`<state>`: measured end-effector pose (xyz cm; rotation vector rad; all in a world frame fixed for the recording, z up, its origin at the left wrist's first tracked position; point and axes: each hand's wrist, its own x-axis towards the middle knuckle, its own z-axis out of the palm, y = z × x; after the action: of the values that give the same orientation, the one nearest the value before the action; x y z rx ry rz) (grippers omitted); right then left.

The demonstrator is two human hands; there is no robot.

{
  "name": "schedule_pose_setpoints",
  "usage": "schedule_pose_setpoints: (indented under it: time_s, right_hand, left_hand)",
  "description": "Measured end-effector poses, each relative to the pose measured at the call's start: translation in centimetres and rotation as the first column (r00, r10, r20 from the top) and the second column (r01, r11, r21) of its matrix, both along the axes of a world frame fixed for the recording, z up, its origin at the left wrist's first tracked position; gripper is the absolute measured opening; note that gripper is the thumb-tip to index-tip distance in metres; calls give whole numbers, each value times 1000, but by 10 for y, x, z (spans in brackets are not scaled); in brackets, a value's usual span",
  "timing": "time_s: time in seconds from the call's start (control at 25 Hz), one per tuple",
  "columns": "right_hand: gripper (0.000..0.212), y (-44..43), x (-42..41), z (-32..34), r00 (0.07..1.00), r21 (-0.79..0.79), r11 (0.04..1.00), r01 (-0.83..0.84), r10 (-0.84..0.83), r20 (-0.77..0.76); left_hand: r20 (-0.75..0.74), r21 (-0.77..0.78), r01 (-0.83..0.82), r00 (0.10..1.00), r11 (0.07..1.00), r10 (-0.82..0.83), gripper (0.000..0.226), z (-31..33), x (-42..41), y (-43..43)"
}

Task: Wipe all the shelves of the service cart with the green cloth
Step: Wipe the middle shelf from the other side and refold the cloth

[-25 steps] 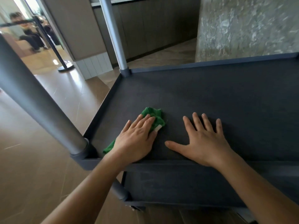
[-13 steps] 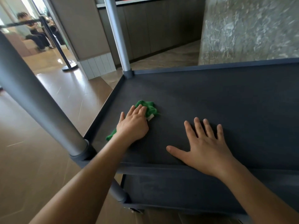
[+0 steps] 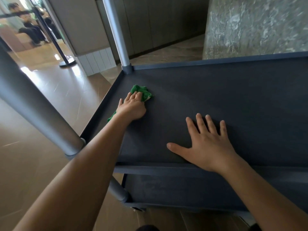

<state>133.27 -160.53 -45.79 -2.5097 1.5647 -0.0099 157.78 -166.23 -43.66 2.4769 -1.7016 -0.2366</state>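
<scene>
The service cart's dark blue middle shelf (image 3: 216, 97) fills the view. On its left part lies the bunched green cloth (image 3: 141, 91). My left hand (image 3: 131, 107) presses down on the cloth; green shows beyond the fingertips and behind the wrist. My right hand (image 3: 206, 142) rests flat on the shelf near its front rim, fingers spread, holding nothing. A lower shelf (image 3: 175, 189) shows beneath the front rim.
Grey cart posts rise at the near left corner (image 3: 38, 110) and the far left corner (image 3: 116, 30). Beyond are a glossy brown floor, a barrier stand (image 3: 66, 63), seated people at the far left, and a stone wall (image 3: 258, 25) behind the cart.
My left hand has slid the green cloth away from me along the shelf's left side, toward the far left corner. My right hand stays flat in the same spot.
</scene>
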Motion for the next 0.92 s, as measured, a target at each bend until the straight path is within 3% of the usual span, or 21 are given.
schedule_pose_setpoints:
  time_s: [0.28,0.56,0.68,0.8,0.92]
  right_hand:
    - [117,3,-1,3,1000,6,1000,2,-2,-19]
    - [112,8,-2,3,999,-6,1000,1,-1,-37]
    - [112,8,-3,1,999,-14,1000,-1,0,-33]
    - [112,6,0,0,1000,-11,1000,-1,1,-18]
    - [113,3,0,0,1000,-16,1000,-6,6,-14]
  left_hand:
    - [38,-44,13,999,999,-11,55,-12,-42,149]
    - [-5,0,-206,979,979,206,57,-4,0,85]
    - [43,33,-283,959,958,282,58,4,30,43]
    - [115,20,-234,966,972,230,54,6,43,18]
    - [77,31,-173,982,984,171,59,8,48,22]
